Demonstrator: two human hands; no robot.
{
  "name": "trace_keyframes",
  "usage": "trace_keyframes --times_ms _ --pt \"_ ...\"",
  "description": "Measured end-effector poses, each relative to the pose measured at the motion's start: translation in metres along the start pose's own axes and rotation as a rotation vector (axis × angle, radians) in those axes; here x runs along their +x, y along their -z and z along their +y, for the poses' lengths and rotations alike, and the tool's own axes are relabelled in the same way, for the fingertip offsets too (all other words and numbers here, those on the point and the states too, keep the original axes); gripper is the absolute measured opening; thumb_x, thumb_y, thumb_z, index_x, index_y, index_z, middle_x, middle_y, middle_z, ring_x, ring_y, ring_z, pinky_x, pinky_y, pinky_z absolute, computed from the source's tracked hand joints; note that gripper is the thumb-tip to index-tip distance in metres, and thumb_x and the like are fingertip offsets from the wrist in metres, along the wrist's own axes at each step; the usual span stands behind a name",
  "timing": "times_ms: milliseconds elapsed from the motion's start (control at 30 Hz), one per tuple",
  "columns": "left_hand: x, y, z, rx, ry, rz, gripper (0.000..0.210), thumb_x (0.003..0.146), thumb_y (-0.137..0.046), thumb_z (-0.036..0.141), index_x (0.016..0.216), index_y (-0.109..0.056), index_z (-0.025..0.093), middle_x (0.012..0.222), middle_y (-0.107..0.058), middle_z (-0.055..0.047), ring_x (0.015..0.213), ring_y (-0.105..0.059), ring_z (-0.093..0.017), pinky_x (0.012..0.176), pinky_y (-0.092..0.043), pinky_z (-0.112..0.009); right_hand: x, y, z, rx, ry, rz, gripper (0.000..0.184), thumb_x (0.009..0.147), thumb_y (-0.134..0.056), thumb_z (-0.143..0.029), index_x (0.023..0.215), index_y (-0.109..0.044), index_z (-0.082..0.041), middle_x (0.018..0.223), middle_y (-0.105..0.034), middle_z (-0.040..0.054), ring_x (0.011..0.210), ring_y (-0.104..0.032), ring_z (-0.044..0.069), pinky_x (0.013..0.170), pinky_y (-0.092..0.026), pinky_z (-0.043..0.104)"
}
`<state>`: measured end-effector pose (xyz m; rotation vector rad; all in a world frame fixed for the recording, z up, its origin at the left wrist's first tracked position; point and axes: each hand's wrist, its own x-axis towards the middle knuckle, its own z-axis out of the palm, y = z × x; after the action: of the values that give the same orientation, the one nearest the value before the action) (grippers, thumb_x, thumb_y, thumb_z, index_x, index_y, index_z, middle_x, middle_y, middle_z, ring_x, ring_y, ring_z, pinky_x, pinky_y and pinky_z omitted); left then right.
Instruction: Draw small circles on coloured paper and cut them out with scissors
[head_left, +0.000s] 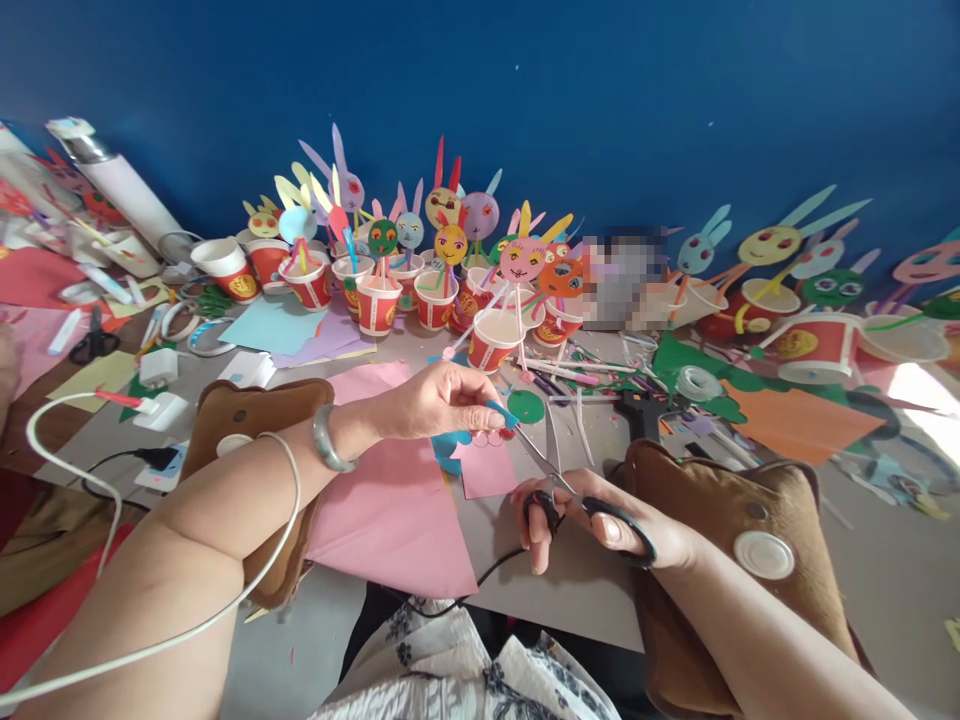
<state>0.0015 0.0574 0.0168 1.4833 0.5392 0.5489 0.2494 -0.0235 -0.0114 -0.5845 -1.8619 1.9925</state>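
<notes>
"What's in the left hand?"

"A blue scrap, pinched narrowly between thumb and fingers, up over the middle of the bench. There's a bangle on that wrist."

"And the right hand?"

"It's holding scissors, with the thumb through one black handle. The blades stand apart, and one tip points at the scrap."

"Are they touching?"

"I can't tell from where I'm standing."

"What lies beneath?"

"A small pink card, with a big pink sheet beside it. A green disc is just past the scissors."

"And those brown cushions?"

"One is under the left forearm, the other by the right wrist."

"Quite a crowd at the back!"

"Red-and-white cups, with long-eared paper faces standing above them, all along the blue wall."
</notes>
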Motion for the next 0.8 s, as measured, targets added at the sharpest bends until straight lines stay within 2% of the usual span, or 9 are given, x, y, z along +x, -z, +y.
trace_keyframes --times_ms 167,300,500,800 --pt "-0.002 0.004 0.002 0.120 -0.021 -0.013 0.015 0.079 -0.072 0.025 0.075 -0.068 0.011 0.072 -0.068 -0.005 0.064 -0.060 -0.010 0.058 -0.048 -0.020 0.000 0.001 0.002 0.004 -0.014 0.018 0.061 0.089 -0.051 -0.069 0.091 -0.068 -0.010 0.078 -0.076 0.0150 0.075 -0.066 0.021 0.073 -0.049 0.031" --pt "-0.002 0.004 0.001 0.146 -0.027 -0.007 0.011 0.076 -0.068 0.021 0.072 -0.064 0.012 0.068 -0.065 -0.003 0.061 -0.057 -0.009 0.055 -0.044 -0.018 -0.002 0.003 0.010 0.045 -0.060 0.036 0.063 0.087 -0.053 -0.070 0.088 -0.069 -0.009 0.069 -0.075 0.0132 0.069 -0.065 0.019 0.075 -0.049 0.031" --pt "0.000 0.003 -0.002 0.025 -0.039 0.028 0.009 0.076 -0.068 0.020 0.073 -0.063 0.013 0.067 -0.063 -0.001 0.061 -0.060 -0.010 0.058 -0.047 -0.020 -0.003 0.000 0.015 0.102 -0.082 0.134 0.055 0.086 -0.060 -0.064 0.080 -0.068 -0.011 0.057 -0.071 0.0068 0.054 -0.061 0.014 0.064 -0.048 0.027" --pt "0.000 -0.007 -0.008 -0.118 -0.018 0.172 0.023 0.074 -0.078 0.032 0.074 -0.065 0.013 0.066 -0.061 0.001 0.061 -0.060 -0.009 0.060 -0.049 -0.023 -0.001 -0.001 0.019 0.199 -0.067 0.195 0.048 0.084 -0.067 -0.059 0.080 -0.068 -0.011 0.057 -0.070 0.0057 0.055 -0.063 0.015 0.063 -0.048 0.027"
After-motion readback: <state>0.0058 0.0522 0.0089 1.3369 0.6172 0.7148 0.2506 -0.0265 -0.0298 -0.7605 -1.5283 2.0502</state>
